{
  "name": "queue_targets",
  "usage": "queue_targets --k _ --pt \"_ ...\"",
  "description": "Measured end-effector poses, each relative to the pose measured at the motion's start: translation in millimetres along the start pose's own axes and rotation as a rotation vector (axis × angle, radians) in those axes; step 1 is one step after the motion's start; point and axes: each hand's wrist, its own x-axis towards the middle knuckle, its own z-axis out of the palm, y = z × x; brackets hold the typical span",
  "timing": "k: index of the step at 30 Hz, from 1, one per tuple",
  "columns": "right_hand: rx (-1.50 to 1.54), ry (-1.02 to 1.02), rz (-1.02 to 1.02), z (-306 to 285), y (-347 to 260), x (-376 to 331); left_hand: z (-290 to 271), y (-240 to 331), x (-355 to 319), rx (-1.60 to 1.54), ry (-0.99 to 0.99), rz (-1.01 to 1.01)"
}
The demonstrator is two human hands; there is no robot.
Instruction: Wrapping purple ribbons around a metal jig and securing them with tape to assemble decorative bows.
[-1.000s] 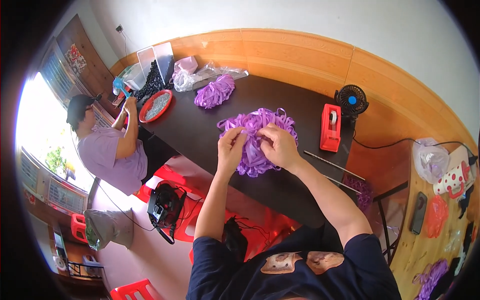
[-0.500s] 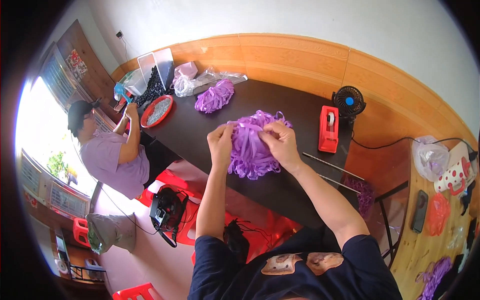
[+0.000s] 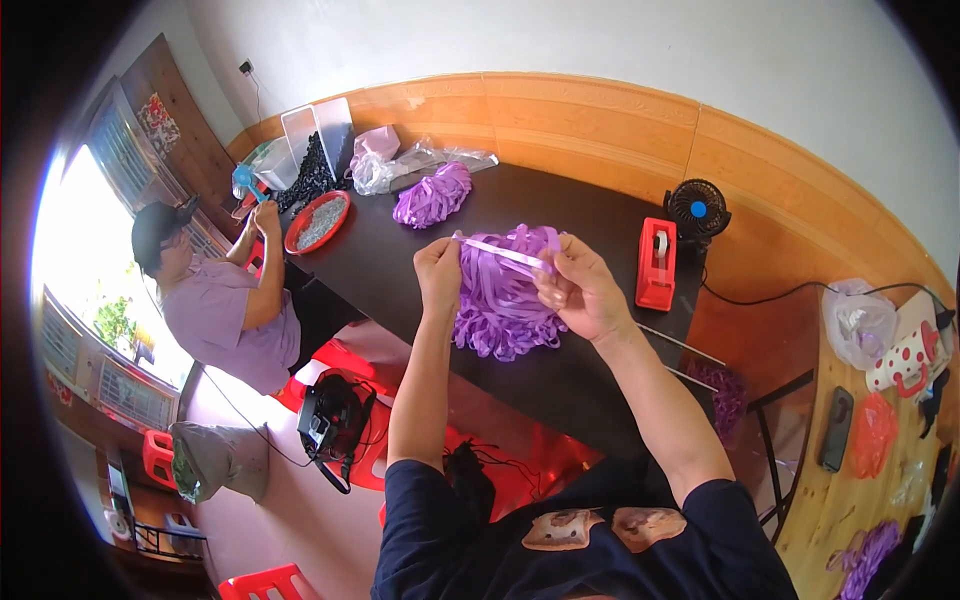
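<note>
Flanking purple ribbons [image 3: 508,315]: bowl [image 3: 303,249], tape dispenser [image 3: 655,284]

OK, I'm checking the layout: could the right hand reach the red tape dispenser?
Probably yes: the red tape dispenser is beside the right hand, nothing visible between, though that hand's fingers pinch purple ribbon.

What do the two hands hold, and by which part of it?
A narrow shiny purple ribbon, held straight: the left hand grips one end of this stretch, the right hand the other.
</note>
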Motion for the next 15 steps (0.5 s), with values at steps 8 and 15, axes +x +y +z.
queue_targets --k 8,15 --pt "-0.059 -0.061 -0.113 3 -30 -32 -18 4 21 -0.023 0.012 -0.059" --pt "-1.172 0.329 -0.192 19 -29 -59 -10 40 38 0.614 0.050 0.346"
